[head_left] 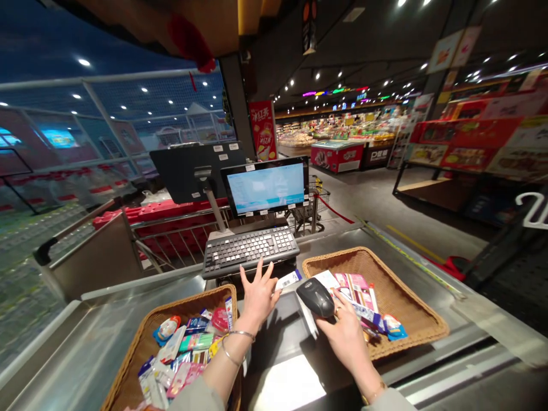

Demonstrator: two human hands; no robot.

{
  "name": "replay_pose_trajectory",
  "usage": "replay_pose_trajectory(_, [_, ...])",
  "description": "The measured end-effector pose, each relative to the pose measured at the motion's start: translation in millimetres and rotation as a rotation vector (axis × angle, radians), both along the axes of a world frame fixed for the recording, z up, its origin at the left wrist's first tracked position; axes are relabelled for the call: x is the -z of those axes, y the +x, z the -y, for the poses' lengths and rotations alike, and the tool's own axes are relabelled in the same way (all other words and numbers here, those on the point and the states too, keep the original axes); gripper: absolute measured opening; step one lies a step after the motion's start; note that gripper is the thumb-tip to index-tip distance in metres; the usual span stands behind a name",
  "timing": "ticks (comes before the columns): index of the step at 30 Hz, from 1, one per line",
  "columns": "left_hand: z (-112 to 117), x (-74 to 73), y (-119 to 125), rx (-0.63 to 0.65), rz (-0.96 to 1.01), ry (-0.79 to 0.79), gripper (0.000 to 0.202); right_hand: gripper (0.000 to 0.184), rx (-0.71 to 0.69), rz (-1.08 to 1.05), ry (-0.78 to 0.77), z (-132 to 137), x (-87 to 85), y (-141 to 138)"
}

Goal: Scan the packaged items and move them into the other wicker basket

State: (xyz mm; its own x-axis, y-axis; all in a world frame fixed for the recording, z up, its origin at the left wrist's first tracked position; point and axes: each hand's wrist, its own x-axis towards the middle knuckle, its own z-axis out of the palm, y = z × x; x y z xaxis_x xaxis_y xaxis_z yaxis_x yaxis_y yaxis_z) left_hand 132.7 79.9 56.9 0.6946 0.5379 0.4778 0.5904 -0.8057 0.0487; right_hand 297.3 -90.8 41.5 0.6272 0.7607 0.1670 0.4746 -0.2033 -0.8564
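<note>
Scanner (314,297) pinched tight in the right hand's grip (345,337), just beside the wicker basket (411,291); left hand's grip (257,297) spread wide beside the other basket (192,302).

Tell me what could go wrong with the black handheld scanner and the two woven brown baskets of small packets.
The black handheld scanner, held in the right hand above packets, might slip and drop. The heaped left woven brown basket could spill packets onto the steel counter.
</note>
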Motion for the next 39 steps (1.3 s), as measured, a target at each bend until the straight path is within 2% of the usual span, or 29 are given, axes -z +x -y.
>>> replay_pose_trajectory(8, [1.9,6.0,31.1,0.087,-0.006,0.058,0.014,0.030,0.126,0.075,0.074,12.5,14.0,27.7])
replay_pose_trajectory(15, [3.1,11.7,57.3,0.160,-0.036,0.051,0.014,0.038,0.229,0.030,0.049,22.7,26.2,53.6])
replay_pose_trajectory(20, [5.4,19.5,77.8,0.245,-0.103,0.066,0.012,0.041,0.273,0.009,0.048,29.7,27.3,69.8])
replay_pose_trajectory(25, [7.5,29.3,96.7,0.329,-0.154,0.073,0.012,0.042,0.379,-0.030,0.034,38.2,28.0,84.6])
replay_pose_trajectory(30, [6.8,37.5,113.7,0.381,-0.186,0.089,0.012,0.046,0.399,-0.060,0.051,47.2,30.1,97.4])
replay_pose_trajectory(34, [6.7,41.9,126.4,0.430,-0.224,0.086,0.012,0.048,0.471,-0.067,0.047,54.7,30.9,107.1])
replay_pose_trajectory(39, [6.5,49.6,143.7,0.501,-0.252,0.105,0.016,0.044,0.469,-0.081,0.040,65.7,27.4,116.6])
